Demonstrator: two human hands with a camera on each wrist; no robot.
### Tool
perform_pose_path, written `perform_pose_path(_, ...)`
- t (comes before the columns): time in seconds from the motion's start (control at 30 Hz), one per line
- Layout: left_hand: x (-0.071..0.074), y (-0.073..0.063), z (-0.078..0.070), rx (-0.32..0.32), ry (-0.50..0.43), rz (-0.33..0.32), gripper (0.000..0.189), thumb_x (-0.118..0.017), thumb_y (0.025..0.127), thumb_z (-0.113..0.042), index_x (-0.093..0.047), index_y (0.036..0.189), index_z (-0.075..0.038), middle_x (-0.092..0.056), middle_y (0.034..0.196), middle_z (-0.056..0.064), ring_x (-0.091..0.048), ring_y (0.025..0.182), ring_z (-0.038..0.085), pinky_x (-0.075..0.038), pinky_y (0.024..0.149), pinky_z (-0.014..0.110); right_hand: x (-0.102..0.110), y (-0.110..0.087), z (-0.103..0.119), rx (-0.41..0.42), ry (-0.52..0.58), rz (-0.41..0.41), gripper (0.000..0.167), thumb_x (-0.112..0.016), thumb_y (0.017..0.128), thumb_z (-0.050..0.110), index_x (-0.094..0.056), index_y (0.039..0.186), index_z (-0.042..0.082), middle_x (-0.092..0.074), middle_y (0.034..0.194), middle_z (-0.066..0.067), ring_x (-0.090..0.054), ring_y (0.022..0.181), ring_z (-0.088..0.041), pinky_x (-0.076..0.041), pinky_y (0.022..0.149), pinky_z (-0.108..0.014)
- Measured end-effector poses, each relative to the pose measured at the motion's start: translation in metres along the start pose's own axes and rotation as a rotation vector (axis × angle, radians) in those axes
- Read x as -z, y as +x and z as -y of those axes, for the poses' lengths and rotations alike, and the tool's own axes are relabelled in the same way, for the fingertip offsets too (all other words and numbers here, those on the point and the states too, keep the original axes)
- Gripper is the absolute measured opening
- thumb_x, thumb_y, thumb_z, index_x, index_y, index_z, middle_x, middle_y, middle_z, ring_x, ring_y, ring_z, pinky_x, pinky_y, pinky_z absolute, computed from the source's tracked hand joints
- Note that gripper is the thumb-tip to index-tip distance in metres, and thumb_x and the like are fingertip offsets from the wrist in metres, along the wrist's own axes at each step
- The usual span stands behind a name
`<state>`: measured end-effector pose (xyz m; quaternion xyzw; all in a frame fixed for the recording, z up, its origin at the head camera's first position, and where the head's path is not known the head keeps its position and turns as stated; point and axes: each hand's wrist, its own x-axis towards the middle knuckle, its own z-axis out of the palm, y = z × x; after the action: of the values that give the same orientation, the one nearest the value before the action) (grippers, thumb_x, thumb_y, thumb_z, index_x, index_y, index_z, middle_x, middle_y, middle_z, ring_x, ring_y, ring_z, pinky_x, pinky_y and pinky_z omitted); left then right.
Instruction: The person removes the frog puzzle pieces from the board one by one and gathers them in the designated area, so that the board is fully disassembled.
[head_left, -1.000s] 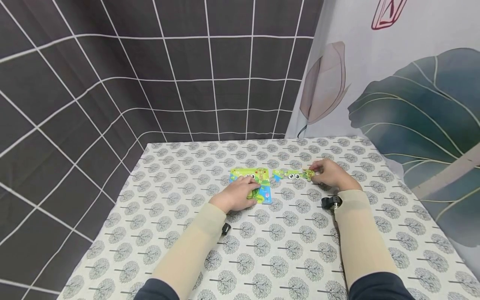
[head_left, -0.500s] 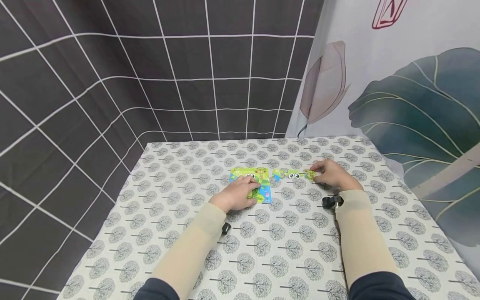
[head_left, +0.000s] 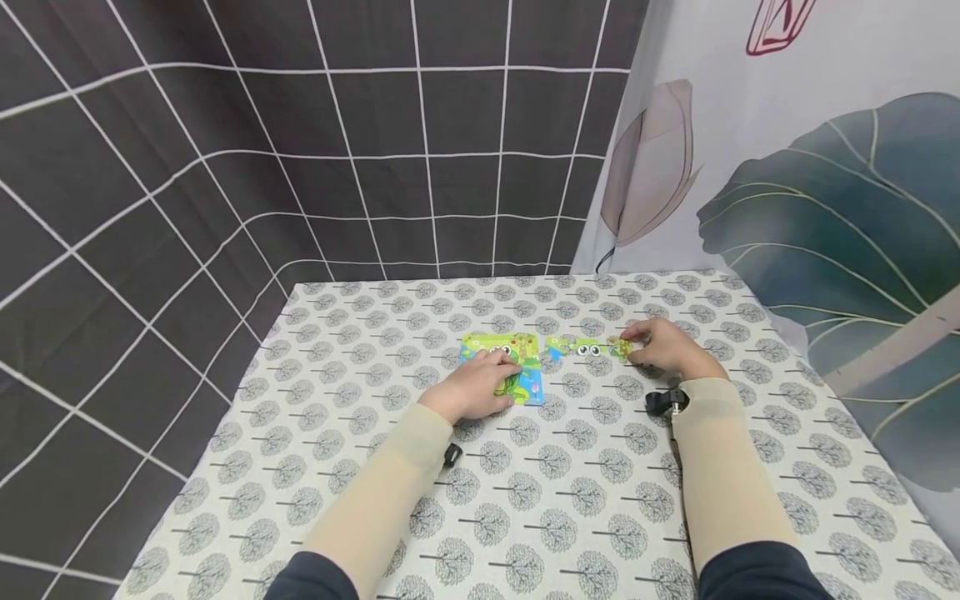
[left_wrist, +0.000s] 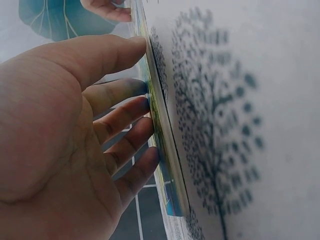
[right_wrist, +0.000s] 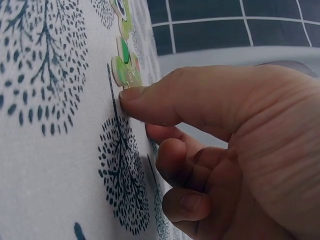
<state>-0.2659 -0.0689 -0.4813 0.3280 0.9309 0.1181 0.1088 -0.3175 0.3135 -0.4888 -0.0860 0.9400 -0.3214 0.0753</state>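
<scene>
A green and blue puzzle board [head_left: 531, 388], printed with a big-eyed green cartoon animal, lies flat on the table. My left hand [head_left: 478, 387] rests across its left and middle part, covering much of the picture. In the left wrist view the fingertips touch the top face of the board [left_wrist: 169, 170], fingers extended. Right of the board, several loose puzzle pieces [head_left: 588, 350] lie in a row, one with a pair of white eyes. At the row's right end my right hand [head_left: 667, 346] pinches a green puzzle piece [right_wrist: 126, 70] between thumb and forefinger, low against the cloth.
A white cloth with grey tree prints [head_left: 555, 533] covers the table. Behind and to the left hangs a dark curtain with a white grid [head_left: 390, 192]. A pale curtain with large leaves [head_left: 847, 200] hangs on the right. Black wrist straps [head_left: 663, 403] sit by the sleeves.
The rightmost green puzzle piece has slid slightly to the right along with my right hand, away from the eyes piece. My left hand stays where it was on the board.
</scene>
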Motion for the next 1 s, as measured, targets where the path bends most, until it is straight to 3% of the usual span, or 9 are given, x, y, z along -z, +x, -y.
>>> perform_pose_path(0.1,0.0,0.0,0.0,0.0,-0.007,-0.007,0.065,-0.069,0.1,-0.039,-0.048,0.158,-0.019,-0.044,0.159,0.0,-0.041,0.145,0.026,-0.035,0.123,0.046,0.001,0.0,0.001,-0.008,0.006,0.005,0.045,-0.078,0.083,0.005,-0.071,0.127,-0.002,-0.059,0.142,-0.025,-0.061,0.107,-0.033,-0.051,0.091,-0.043)
perform_pose_path(0.23,0.0,0.0,0.0,0.005,-0.021,-0.021,0.064,-0.072,0.099,-0.039,-0.052,0.156,-0.018,-0.046,0.158,-0.001,-0.043,0.143,0.024,-0.036,0.122,0.044,0.002,-0.003,0.004,-0.03,0.005,0.001,0.043,-0.074,0.087,0.01,-0.07,0.129,-0.001,-0.064,0.133,-0.022,-0.062,0.102,-0.031,-0.053,0.086,-0.042)
perform_pose_path(0.43,-0.002,0.0,0.0,0.001,-0.042,-0.048,0.058,-0.075,0.097,-0.036,-0.059,0.149,-0.017,-0.05,0.154,-0.001,-0.044,0.141,0.021,-0.036,0.122,0.04,0.003,-0.005,0.012,-0.03,-0.005,-0.016,0.04,-0.066,0.094,0.011,-0.067,0.132,-0.002,-0.068,0.121,-0.02,-0.063,0.104,-0.032,-0.055,0.091,-0.049)
perform_pose_path(0.53,-0.004,0.0,0.001,-0.007,-0.042,-0.065,0.056,-0.077,0.096,-0.035,-0.061,0.147,-0.018,-0.052,0.153,-0.002,-0.045,0.141,0.021,-0.035,0.123,0.04,0.001,-0.003,0.018,-0.021,-0.024,-0.033,0.037,-0.064,0.095,0.011,-0.068,0.129,-0.002,-0.067,0.116,-0.019,-0.063,0.099,-0.031,-0.056,0.085,-0.046)
perform_pose_path(0.77,-0.002,-0.009,0.004,0.002,-0.098,-0.097,0.05,-0.074,0.097,-0.033,-0.063,0.145,-0.02,-0.053,0.153,-0.003,-0.044,0.145,0.023,-0.034,0.123,0.046,-0.012,0.007,0.027,0.053,-0.024,-0.063,0.025,-0.068,0.097,0.011,-0.071,0.119,0.0,-0.067,0.103,-0.012,-0.062,0.089,-0.025,-0.054,0.078,-0.037)
perform_pose_path(1.0,0.0,-0.023,0.02,0.019,-0.151,-0.153,0.047,-0.073,0.097,-0.028,-0.065,0.143,-0.022,-0.056,0.147,-0.002,-0.05,0.138,0.023,-0.042,0.118,0.045,-0.025,0.014,0.045,0.104,-0.011,-0.098,0.024,-0.068,0.095,0.008,-0.072,0.116,-0.001,-0.067,0.099,-0.01,-0.061,0.083,-0.024,-0.054,0.067,-0.035)
